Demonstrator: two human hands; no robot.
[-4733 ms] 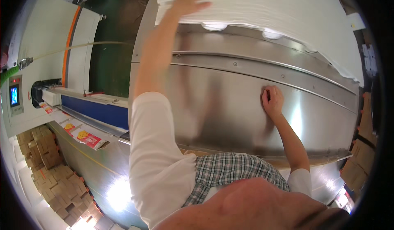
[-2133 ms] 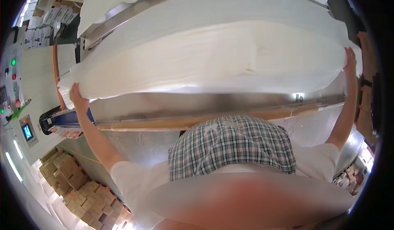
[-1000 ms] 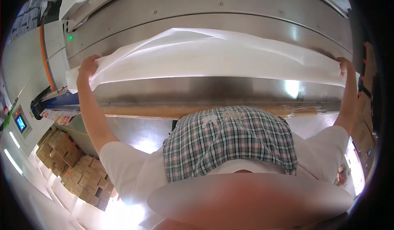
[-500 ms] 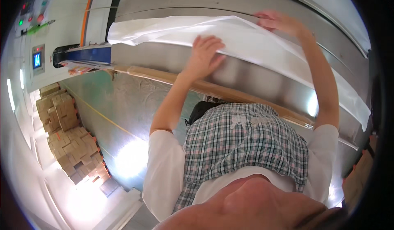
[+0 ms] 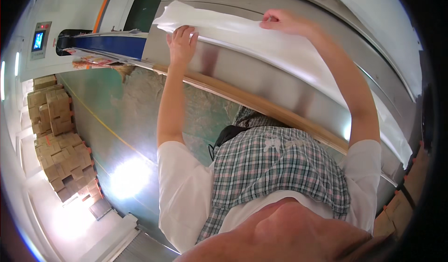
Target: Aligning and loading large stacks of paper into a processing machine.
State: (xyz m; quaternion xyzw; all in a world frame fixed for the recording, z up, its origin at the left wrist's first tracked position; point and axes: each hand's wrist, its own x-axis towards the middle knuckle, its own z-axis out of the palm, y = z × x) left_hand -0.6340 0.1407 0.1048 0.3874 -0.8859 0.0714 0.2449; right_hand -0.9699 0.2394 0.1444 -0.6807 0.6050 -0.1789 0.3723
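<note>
A long strip of thin white sheet (image 5: pixel 242 38) lies along a grey metal bench (image 5: pixel 224 68), its left end crumpled. My left hand (image 5: pixel 183 45) rests on the near edge close to that left end, its fingers a little apart. On the far edge, my right hand (image 5: pixel 282 21) pinches the sheet between thumb and fingertips. The sheet runs on beneath my right forearm to the bench's right end.
Brown edging (image 5: pixel 247 98) lines the bench's near side, close to my checked apron (image 5: pixel 280 168). A blue strip (image 5: pixel 109 45) leads left to a white machine with a small screen (image 5: pixel 38 40). Stacked cartons (image 5: pixel 63 159) stand on the floor at left.
My left hand has moved left along the near edge of the sheet. My right hand has shifted left and now grips the far edge. The view has turned slightly.
</note>
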